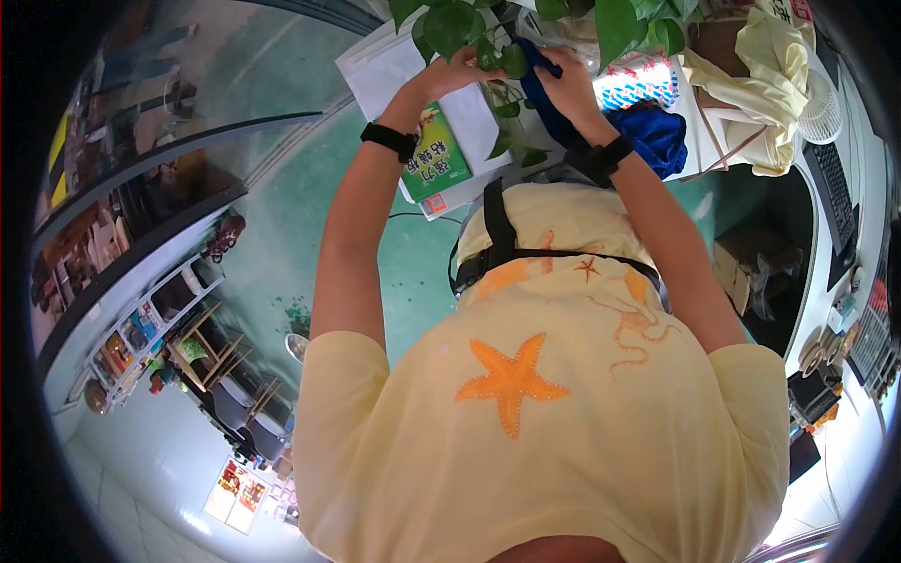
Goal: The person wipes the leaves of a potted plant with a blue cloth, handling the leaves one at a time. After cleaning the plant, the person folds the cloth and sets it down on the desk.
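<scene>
At the top middle, my right hand [568, 89] is closed on a dark blue cloth [544, 101], which hangs down beside the green leaves. My left hand [457, 75] is raised among the leaves of a plant [450, 26], its fingers bent near a leaf; whether they pinch anything is too small to tell. A bunched blue cloth [649, 141] lies just right of my right wrist. Beneath my left hand is a green booklet [436, 150] on white sheets.
A cream cloth [765, 84] drapes over the desk at the upper right, beside a white fan [820, 108] and a black keyboard [828, 188]. An open cardboard box [741, 267] stands below the desk. Shelves [150, 324] line the left side.
</scene>
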### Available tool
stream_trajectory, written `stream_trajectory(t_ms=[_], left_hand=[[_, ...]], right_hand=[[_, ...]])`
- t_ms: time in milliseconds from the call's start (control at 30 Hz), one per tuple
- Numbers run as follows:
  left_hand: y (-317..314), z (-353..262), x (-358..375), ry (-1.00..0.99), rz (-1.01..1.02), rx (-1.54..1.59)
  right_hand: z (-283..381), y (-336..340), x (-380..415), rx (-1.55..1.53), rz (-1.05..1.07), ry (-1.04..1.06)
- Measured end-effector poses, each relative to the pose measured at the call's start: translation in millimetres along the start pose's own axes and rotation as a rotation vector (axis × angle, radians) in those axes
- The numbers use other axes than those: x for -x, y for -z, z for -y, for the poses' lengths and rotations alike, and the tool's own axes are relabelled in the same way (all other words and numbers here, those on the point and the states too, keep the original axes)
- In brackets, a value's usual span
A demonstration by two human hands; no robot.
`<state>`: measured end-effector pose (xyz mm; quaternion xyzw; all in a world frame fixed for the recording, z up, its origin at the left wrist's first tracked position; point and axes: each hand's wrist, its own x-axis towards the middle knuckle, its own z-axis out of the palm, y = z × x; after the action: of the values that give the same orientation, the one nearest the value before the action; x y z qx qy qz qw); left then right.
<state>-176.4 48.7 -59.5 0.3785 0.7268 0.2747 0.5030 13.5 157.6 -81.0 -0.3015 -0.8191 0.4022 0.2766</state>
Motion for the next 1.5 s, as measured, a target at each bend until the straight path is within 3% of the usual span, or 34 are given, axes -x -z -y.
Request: stream_trajectory(t_ms=[133, 233, 333, 433, 533, 633, 767, 833, 900, 1033, 1233, 1333, 1433, 1500], left_hand=[[2.6, -16.1, 12.7, 0.061, -0.029, 0.032], [7.6, -47.7, 34.2, -0.001, 0.02, 0.092], [1.7, -31.2, 24.2, 0.018, -0.067, 0.028], [-0.7, -22.2, 11.7, -0.032, 0.025, 0.134], [-8.3, -22.7, 10.5, -0.043, -0.095, -0.018], [-6.3, -28.7, 14.0, -0.025, 0.007, -0.046], [-11.0, -10.6, 10.5, -0.113, 0.07, 0.318], [-10.5, -6.4, 10.1, -0.128, 0.074, 0.378], [-8.7, -15.5, 20.0, -0.13, 0.031, 0.287], [-4.8, -16.9, 26.8, -0.07, 0.067, 0.197], [-10.1, -2.2, 18.6, -0.031, -0.052, 0.382], [-11.1, -2.5, 19.9, 0.012, -0.073, 0.19], [-13.0, -17.6, 19.5, 0.054, -0.058, 0.023], [-18.7, -13.3, 16.3, -0.116, -0.114, -0.064]], right_hand=[[14.9, 14.1, -1.7, -0.092, 0.027, -0.168], [35.5, 31.0, -2.1, -0.131, -0.105, -0.195], [51.0, 38.9, -2.1, -0.253, -0.161, -0.038], [73.1, 41.4, 4.7, -0.194, -0.021, 0.125], [69.9, 28.9, 10.0, -0.098, 0.129, 0.076], [53.6, 24.0, 6.2, -0.098, 0.112, 0.038], [43.3, 24.9, 2.1, -0.181, -0.011, 0.009], [25.9, 20.7, 4.8, -0.202, -0.05, -0.183], [16.1, 23.1, 4.2, -0.219, -0.07, -0.332], [27.1, 39.0, 0.7, -0.178, -0.078, -0.357], [32.1, 40.5, 1.6, -0.248, -0.021, -0.394], [47.3, 36.5, 3.9, -0.185, -0.105, -0.059], [66.7, 36.6, 4.4, -0.222, -0.009, 0.061], [66.3, 33.8, 5.8, -0.171, 0.098, 0.099]])
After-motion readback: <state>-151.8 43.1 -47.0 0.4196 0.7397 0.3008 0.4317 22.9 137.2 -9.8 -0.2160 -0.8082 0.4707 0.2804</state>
